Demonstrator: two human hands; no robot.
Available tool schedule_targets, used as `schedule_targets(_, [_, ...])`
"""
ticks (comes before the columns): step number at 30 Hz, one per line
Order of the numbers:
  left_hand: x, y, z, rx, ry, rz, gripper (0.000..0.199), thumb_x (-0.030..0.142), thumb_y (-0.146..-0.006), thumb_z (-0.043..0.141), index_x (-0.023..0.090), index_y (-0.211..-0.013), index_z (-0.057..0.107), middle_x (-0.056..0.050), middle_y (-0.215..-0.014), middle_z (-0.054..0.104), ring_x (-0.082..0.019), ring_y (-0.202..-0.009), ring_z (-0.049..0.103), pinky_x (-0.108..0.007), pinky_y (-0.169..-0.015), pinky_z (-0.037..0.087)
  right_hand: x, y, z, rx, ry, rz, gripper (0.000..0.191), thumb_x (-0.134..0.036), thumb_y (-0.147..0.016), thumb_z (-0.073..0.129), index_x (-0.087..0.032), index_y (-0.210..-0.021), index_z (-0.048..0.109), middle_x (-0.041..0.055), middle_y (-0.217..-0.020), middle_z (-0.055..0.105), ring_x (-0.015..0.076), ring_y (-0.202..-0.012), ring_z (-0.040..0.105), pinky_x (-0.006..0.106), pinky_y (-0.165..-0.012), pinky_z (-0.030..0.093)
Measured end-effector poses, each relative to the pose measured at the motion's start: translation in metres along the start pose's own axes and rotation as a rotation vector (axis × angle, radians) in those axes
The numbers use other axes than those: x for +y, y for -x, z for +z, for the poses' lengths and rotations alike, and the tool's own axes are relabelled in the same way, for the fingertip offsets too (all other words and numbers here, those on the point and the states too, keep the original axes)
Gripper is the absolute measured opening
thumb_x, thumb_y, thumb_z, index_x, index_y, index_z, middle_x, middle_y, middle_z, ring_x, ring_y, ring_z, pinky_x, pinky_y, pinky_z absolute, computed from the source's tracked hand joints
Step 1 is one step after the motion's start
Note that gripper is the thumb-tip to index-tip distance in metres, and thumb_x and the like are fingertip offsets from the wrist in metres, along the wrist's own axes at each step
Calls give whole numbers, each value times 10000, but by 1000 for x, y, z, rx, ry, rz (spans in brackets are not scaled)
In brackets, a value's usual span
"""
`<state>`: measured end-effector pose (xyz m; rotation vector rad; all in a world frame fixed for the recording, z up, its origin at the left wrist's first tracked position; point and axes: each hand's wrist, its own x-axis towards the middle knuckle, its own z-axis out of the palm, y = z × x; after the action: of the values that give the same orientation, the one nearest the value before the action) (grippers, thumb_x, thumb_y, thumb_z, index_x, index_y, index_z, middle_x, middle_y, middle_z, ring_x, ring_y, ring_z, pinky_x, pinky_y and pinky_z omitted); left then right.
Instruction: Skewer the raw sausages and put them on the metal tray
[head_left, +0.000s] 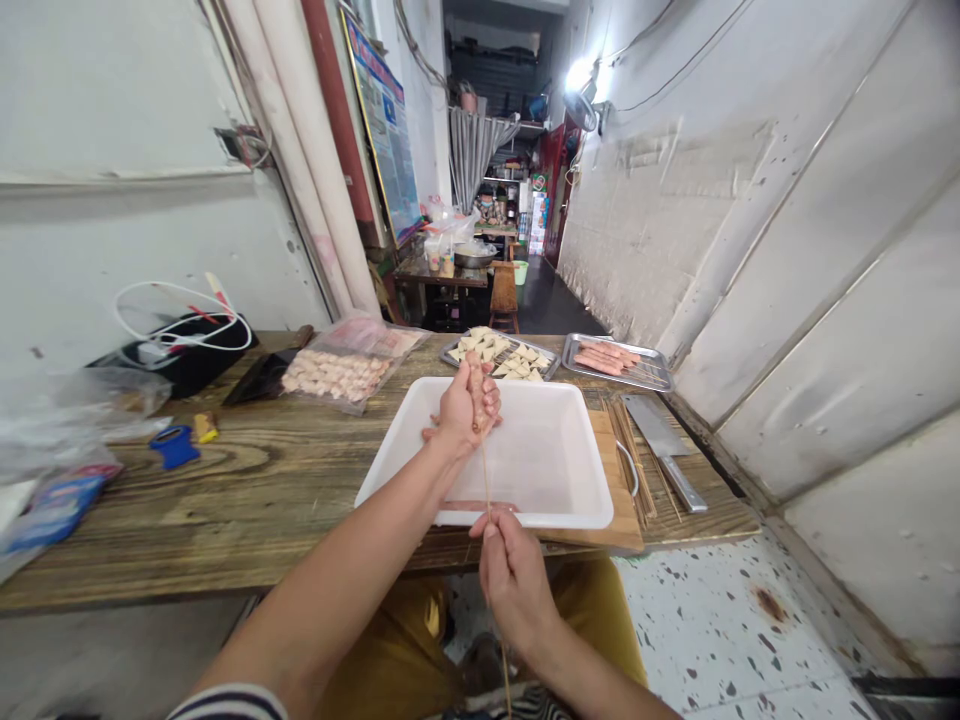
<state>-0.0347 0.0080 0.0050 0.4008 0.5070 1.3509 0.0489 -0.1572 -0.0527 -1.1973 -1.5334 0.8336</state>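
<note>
The pale sausage (475, 383) stands upright in your left hand (459, 418), just above the white plastic tub (525, 450), with your fingers curled closely around it. A thin bamboo skewer (486, 500) runs down from it past the tub's near rim, and your right hand (514, 585) pinches the skewer lower down, closed on it between thumb and fingers, below the table's edge. The tub sits on a wooden cutting board (621, 490). Just beyond it on the table (187, 510) are a metal tray of pale triangular pieces (499, 355) and a steel tray of sausages (616, 360). To the right lie a bundle of bamboo skewers (631, 460) and a cleaver (660, 450), while a clear plastic bag of rounded pinkish pieces (337, 372) lies to the left, near a blue plastic clip (174, 447).
</note>
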Motion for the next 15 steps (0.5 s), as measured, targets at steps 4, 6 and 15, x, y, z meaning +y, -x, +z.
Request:
schedule_targets(4, [-1,-1,1,33,-62,33,364,496,-897,384,171,-811,521,43,-504,383,-77,-368,389,-168,-345,296,2,-17,-11,22,131,-28,308,-274,-911,396,-131,-1082,609,-16,-564,584,131,-484,509,215,-487,406])
schedule_targets(6, [-2,-1,2,68,-90,64,410,558,-877,376,178,-807,514,45,-500,386,-75,-358,379,-168,-343,283,2,-23,-15,53,190,-59,340,-257,-900,404,-120,-1135,608,23,-640,656,150,-532,566,236,-545,451])
schedule_targets(15, [-7,-5,-7,73,-26,4,374,539,-882,396,189,-806,501,59,-495,371,-66,-335,329,-168,-349,293,-4,-15,-11,72,-13,-23,371,-269,-910,376,-114,-1102,652,92,-857,701,180,-711,638,271,-674,509])
